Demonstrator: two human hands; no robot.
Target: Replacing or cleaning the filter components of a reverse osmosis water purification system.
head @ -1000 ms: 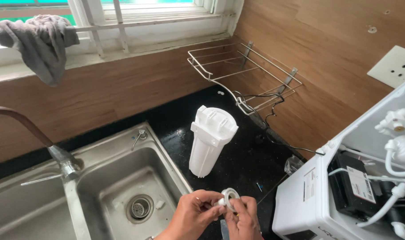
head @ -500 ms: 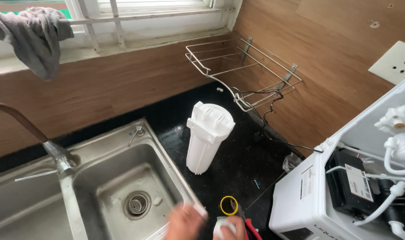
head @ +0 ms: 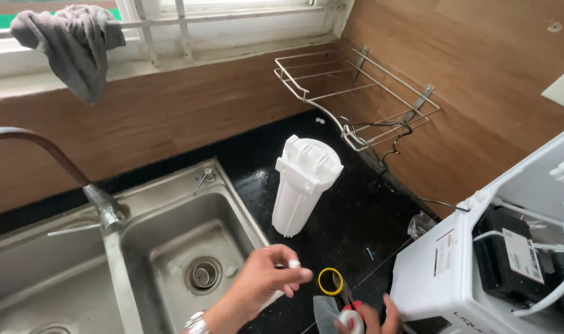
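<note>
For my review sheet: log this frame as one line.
left hand: pinches small white piece, above counter | right hand: holds white tape roll | nearby: yellow ring, white filter housing, sink

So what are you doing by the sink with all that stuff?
A person is working at a black counter beside a steel sink. The left hand pinches a small white piece. The right hand, low in view, holds a white tape roll. A white filter housing stands upright behind, and a yellow ring lies nearby.
</note>
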